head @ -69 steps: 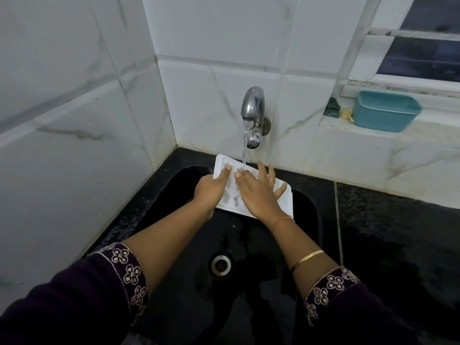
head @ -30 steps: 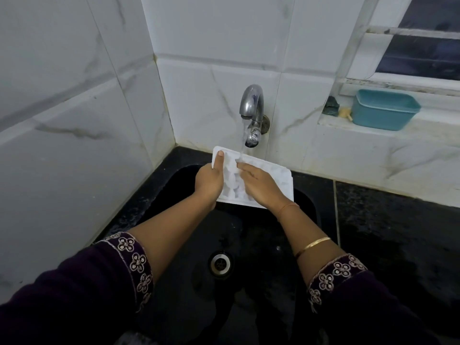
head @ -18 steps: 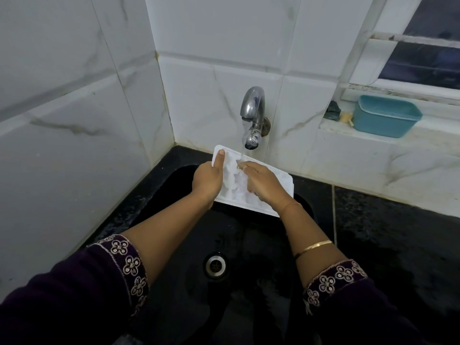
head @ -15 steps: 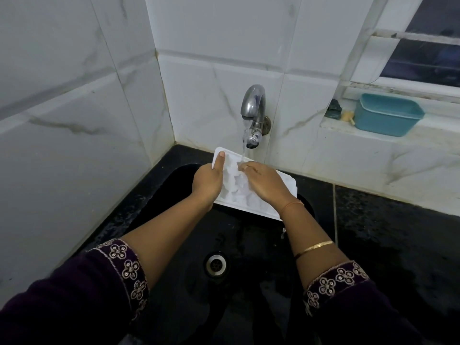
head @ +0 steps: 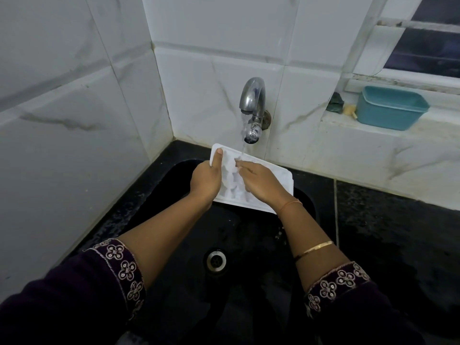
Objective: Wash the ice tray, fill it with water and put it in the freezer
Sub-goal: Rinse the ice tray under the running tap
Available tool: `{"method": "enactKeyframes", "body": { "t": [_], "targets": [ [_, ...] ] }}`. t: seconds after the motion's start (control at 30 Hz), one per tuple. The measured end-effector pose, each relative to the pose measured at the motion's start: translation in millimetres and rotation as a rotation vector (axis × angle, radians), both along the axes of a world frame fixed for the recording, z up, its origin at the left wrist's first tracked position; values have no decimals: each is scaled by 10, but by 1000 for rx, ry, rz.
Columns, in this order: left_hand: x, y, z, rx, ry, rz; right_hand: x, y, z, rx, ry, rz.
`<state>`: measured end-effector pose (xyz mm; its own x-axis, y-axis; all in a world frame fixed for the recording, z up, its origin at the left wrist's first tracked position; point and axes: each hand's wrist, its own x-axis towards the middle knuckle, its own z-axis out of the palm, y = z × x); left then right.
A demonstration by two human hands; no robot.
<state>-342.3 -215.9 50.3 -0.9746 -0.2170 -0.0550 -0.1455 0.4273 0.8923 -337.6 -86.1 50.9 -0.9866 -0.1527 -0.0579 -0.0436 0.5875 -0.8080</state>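
A white ice tray point(head: 232, 181) is held tilted over the black sink point(head: 159, 210), under water running from the steel tap point(head: 252, 103). My left hand point(head: 206, 180) grips the tray's left end, thumb lying along its top face. My right hand point(head: 261, 183) lies across the tray's cells, fingertips pressing into them near the falling water. The right part of the tray is partly hidden by that hand.
The sink drain point(head: 216, 260) lies below my arms. Wet black counter point(head: 398, 232) stretches to the right. On the window ledge stand a teal tub point(head: 392, 108), a dark scrubber point(head: 336, 103) and a small yellow piece point(head: 349, 110). Tiled walls close in at left and behind.
My right hand went from lying flat with fingers spread over the tray to rubbing its cells with the fingertips near the water stream. My left hand has kept its grip.
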Motion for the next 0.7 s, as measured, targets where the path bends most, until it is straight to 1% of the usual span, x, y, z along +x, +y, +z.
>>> {"method": "enactKeyframes", "body": {
  "t": [0.03,0.07,0.17,0.23,0.27,0.37,0.4,0.43,0.57,0.63,0.7],
  "targets": [
    [-9,-15,2,2,4,1,5,26,-15,-37,-19,15],
    [-13,-22,-1,1,4,-2,4,49,-30,-27,-23,13],
    [14,17,-25,2,-13,-5,-5,79,-24,124,27,-49],
    [30,55,-31,9,-24,-6,-2,57,3,173,53,-73],
    [31,62,-28,13,-30,-3,2,41,8,154,51,-59],
    [5,18,-9,33,-40,25,30,24,-16,-15,-22,15],
    [-2,0,-11,36,-41,27,31,38,-27,-36,-36,26],
    [0,-10,-23,33,-41,24,29,55,-25,-11,-34,24],
    [45,13,-78,42,-67,15,28,40,17,232,52,-63],
    [48,16,-69,60,-82,30,46,13,7,217,57,-39],
    [40,-8,-57,74,-78,43,70,10,-16,134,32,12]
  ]
}}
